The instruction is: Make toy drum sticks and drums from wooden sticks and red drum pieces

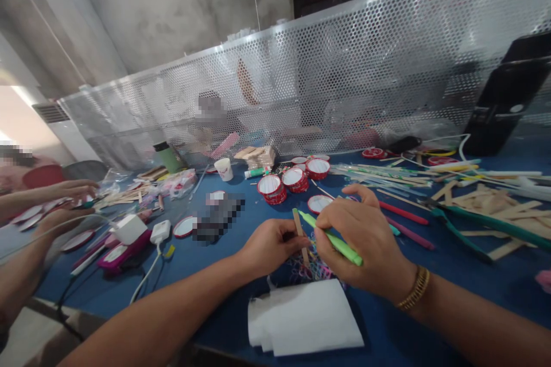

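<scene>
My left hand (273,245) pinches a flat wooden craft stick (300,235), which stands roughly upright with a greenish top end. In my right hand (359,235) is a light green marker (342,245), its tip end close to the top of the stick; I cannot tell if it touches. Beneath both hands lies a tangle of small coloured loops (316,261), partly hidden. Nearer to me rests a folded white cloth or paper (305,318). Just beyond the hands lies a round red-rimmed disc (319,203).
Red-patterned round stacks (272,190) stand at the back centre, near a paper cup (223,170). Green-handled pliers (462,235) and loose wooden sticks (482,209) lie right. A white charger (160,231) with cable lies left. Another person's hands (64,192) work at far left. A perforated metal panel (267,80) borders the table.
</scene>
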Demonstrator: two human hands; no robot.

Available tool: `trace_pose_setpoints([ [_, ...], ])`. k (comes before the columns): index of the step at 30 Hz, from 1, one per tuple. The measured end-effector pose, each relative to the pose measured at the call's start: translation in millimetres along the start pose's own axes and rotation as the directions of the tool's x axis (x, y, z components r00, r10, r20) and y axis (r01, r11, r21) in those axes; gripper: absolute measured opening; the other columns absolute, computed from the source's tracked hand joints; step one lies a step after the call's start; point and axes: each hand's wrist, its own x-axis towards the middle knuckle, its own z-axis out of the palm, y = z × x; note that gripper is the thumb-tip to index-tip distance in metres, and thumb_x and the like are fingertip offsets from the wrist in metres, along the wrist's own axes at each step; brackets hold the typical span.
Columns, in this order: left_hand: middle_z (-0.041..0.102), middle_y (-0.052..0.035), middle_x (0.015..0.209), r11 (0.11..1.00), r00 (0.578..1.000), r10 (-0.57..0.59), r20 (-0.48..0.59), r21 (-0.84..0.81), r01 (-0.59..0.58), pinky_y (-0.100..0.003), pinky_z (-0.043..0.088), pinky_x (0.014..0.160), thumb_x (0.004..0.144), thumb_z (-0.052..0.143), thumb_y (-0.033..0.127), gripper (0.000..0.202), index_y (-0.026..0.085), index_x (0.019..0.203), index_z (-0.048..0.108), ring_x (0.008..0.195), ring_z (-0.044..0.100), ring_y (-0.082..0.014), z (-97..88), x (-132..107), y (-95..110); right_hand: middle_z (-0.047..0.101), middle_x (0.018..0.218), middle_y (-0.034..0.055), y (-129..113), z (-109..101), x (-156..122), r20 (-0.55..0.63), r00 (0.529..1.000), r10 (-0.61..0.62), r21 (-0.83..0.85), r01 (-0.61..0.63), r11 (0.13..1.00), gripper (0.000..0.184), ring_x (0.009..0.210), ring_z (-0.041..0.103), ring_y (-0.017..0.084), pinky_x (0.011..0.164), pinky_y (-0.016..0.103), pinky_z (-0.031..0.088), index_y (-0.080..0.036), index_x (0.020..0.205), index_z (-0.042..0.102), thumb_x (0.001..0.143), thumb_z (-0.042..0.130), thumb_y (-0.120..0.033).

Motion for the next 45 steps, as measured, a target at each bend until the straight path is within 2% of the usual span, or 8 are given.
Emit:
trace_pose_setpoints([
  [9, 0.049, 0.0032, 0.066, 1.000, 1.000, 0.002, -0.025, 0.007, -0.002, -0.022, 0.034, 0.059, 0.085, 0.061, 0.041, 0.029, 0.014, 0.077, 0.061, 0.062, 0.039, -0.0108, 0.8, -0.8, -2.6, 0.056, 0.063, -0.0017, -2.9, 1.2, -0.5, 0.049, 0.999, -0.002, 0.023, 0.001, 1.000, 0.011, 0.062, 0.054, 0.015, 0.093, 0.047, 0.036, -0.019, 0.075, 0.055, 0.084, 0.055, -0.013],
  [20, 0.049, 0.0029, 0.067, 1.000, 1.000, -0.006, -0.010, 0.010, 0.007, -0.022, 0.034, 0.059, 0.085, 0.062, 0.039, 0.026, 0.014, 0.080, 0.064, 0.062, 0.039, -0.0109, 0.3, 0.0, -2.8, 0.055, 0.062, -0.0029, 0.5, 0.8, -0.3, 0.039, 0.999, 0.025, -0.028, -0.024, 0.999, 0.011, 0.060, 0.052, 0.014, 0.094, 0.048, 0.035, -0.020, 0.074, 0.053, 0.082, 0.055, -0.013],
  [27, 0.050, 0.0031, 0.068, 1.000, 1.000, 0.006, 0.003, -0.016, -0.006, -0.022, 0.034, 0.059, 0.085, 0.062, 0.045, 0.032, 0.014, 0.076, 0.061, 0.063, 0.040, -0.0108, 0.5, -1.3, 3.5, 0.054, 0.062, -0.0025, -2.4, -0.1, 0.1, 0.036, 0.999, -0.010, 0.006, 0.010, 1.000, 0.011, 0.060, 0.052, 0.014, 0.093, 0.047, 0.036, -0.020, 0.074, 0.054, 0.082, 0.055, -0.012],
  [41, 0.051, 0.0028, 0.066, 0.998, 1.000, 0.006, -0.029, 0.055, -0.004, -0.022, 0.034, 0.059, 0.085, 0.060, 0.039, 0.026, 0.014, 0.077, 0.063, 0.062, 0.040, -0.0111, 0.3, -1.3, 1.0, 0.056, 0.063, -0.0026, -4.1, 0.8, 1.4, 0.064, 0.998, 0.015, 0.013, -0.016, 1.000, 0.012, 0.062, 0.052, 0.014, 0.093, 0.045, 0.035, -0.020, 0.074, 0.055, 0.085, 0.052, -0.015],
  [45, 0.052, 0.0022, 0.067, 1.000, 1.000, 0.009, -0.020, 0.021, -0.009, -0.022, 0.035, 0.059, 0.086, 0.060, 0.039, 0.027, 0.013, 0.077, 0.063, 0.062, 0.041, -0.0113, 0.7, -0.8, 0.0, 0.056, 0.063, -0.0025, -3.8, 1.0, 0.5, 0.074, 0.997, 0.014, 0.004, -0.014, 1.000, 0.012, 0.062, 0.052, 0.014, 0.093, 0.045, 0.035, -0.020, 0.075, 0.055, 0.085, 0.053, -0.016],
])
